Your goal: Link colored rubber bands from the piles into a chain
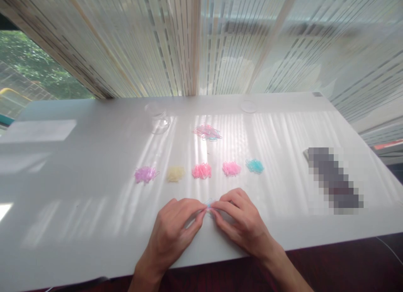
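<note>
My left hand (178, 222) and my right hand (242, 220) meet at the front of the table, thumbs and index fingers pinched together. Between their fingertips shows a small light-blue paper clip (209, 203), partly hidden; other clips may be there too. Just beyond the hands lies a row of small paper clip piles: purple (145, 174), pale yellow (175, 173), bright pink (202, 171), light pink (231, 169) and teal (255, 166). Farther back, in the middle, is a looser mixed heap of pink and blue paper clips (207, 132).
A clear open jar (160, 123) lies on the white table (94, 212) at back left. A clear round lid (248, 106) rests near the back edge. On the right is a blurred-out dark oblong object (335, 178). Striped blinds (176, 44) hang behind the table.
</note>
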The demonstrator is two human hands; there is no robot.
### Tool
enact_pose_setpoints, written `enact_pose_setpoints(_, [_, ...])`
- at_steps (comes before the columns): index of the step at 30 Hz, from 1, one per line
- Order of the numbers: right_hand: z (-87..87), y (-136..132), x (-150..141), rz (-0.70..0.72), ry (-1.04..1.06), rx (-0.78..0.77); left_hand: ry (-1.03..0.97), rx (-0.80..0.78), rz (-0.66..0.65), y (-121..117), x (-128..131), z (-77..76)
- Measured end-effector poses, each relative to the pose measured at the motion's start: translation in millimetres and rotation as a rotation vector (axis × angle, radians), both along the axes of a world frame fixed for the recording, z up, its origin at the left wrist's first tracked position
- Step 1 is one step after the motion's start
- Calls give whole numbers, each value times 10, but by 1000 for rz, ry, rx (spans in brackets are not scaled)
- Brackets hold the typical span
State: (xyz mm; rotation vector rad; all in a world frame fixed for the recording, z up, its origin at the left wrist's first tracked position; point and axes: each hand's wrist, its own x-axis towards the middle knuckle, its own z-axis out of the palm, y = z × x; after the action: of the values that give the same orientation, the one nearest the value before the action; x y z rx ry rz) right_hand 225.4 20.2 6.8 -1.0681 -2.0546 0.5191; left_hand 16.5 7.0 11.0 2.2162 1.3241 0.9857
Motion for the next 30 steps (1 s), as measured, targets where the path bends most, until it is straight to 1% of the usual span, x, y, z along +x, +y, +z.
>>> enact_pose_setpoints(11, [-33,-6,7,-14,7,-24,-27,0,-7,-2,-7,-6])
enact_pose_setpoints(22, [31,7,6,-3,38,-19,-18,-1,14,-4,-6,5])
enact_pose_setpoints(30, [21,4,7,-3,34,-23,-25,-10,-2,-1,-16,12])
